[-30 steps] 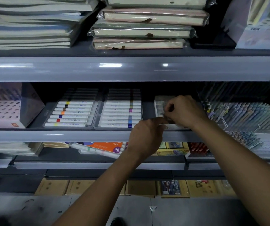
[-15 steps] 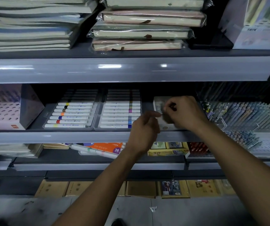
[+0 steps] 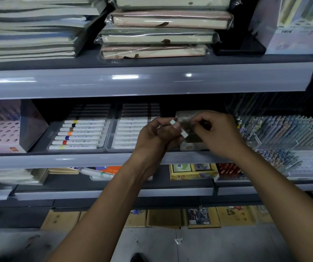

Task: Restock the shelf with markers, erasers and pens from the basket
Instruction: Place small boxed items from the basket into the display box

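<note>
White erasers, two, pinched in left hand; right hand fingers curled, contents unclear.

My left hand and right hand meet in front of the small box on the middle shelf. Two marker trays lie side by side at 9 o'clock of my hands; pen racks at 3 o'clock. Stacked notebooks at 12 o'clock, on the upper shelf
</note>
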Demonstrator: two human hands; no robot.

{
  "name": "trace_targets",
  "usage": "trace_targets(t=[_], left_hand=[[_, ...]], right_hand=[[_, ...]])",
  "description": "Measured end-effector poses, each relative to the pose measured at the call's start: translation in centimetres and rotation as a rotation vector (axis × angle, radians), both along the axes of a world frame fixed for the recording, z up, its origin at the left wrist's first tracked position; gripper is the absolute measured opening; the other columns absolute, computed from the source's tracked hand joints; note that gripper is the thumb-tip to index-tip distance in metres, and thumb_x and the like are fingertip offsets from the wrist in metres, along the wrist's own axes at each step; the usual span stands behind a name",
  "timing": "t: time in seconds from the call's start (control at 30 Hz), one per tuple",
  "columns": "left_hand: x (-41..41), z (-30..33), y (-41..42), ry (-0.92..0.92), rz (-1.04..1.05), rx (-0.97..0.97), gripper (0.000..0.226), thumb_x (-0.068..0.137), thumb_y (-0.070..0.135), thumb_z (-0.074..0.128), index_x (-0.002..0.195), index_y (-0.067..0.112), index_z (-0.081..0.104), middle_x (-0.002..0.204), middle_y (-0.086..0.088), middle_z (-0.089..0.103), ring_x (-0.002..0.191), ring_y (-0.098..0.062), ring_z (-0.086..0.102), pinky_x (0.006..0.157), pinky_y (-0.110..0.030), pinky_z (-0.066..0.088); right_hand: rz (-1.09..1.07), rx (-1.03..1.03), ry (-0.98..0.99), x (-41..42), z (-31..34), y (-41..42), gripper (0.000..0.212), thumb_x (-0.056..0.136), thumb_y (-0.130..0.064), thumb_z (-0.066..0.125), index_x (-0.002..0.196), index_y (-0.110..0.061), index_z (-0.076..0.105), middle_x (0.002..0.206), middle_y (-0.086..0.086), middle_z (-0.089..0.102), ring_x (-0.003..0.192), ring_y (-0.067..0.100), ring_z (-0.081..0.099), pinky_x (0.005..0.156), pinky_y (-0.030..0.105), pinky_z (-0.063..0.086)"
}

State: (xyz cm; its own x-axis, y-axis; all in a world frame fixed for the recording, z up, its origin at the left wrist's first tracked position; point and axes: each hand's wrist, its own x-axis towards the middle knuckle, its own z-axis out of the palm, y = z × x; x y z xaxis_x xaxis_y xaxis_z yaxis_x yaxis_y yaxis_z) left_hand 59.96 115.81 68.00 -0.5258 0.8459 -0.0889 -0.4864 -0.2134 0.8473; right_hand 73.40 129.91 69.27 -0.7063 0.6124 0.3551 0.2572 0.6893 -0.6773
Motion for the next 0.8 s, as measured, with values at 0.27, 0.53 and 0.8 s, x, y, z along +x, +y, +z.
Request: trace_targets(t=[0.27, 0.53, 0.8], left_hand=[[0.2, 0.0, 0.5, -0.005, 0.036, -0.016, 0.008, 0.094, 0.008, 0.072, 0.093, 0.005, 0.065, 0.085, -0.013, 0.075, 0.084, -0.024, 0.076, 0.082, -0.035, 0.064], [0.6, -0.3, 0.9, 0.139, 0.014, -0.108, 0.015, 0.097, 0.006, 0.071, 0.110, -0.003, 0.069, 0.092, -0.017, 0.078, 0.081, -0.025, 0.075, 0.073, -0.029, 0.061], [0.4, -1.7, 0.6, 1.124, 0.155, -0.393, 0.007, 0.093, 0.019, 0.079, 0.100, 0.018, 0.079, 0.081, 0.001, 0.076, 0.073, -0.013, 0.069, 0.070, -0.025, 0.054]], right_hand=[[0.162, -0.318, 0.083, 0.7, 1.5, -1.8, 0.011, 0.095, -0.020, 0.073, 0.103, -0.013, 0.076, 0.094, 0.004, 0.074, 0.089, 0.024, 0.071, 0.081, 0.037, 0.060], [0.063, -0.325, 0.173, 1.1, 1.2, -0.9, 0.014, 0.089, -0.009, 0.080, 0.100, -0.017, 0.077, 0.095, 0.005, 0.075, 0.089, 0.025, 0.070, 0.080, 0.036, 0.060], [-0.105, -0.250, 0.150, 0.9, 0.7, 2.2, 0.030, 0.087, 0.001, 0.075, 0.109, -0.019, 0.078, 0.097, 0.008, 0.078, 0.084, 0.019, 0.073, 0.079, 0.031, 0.061]])
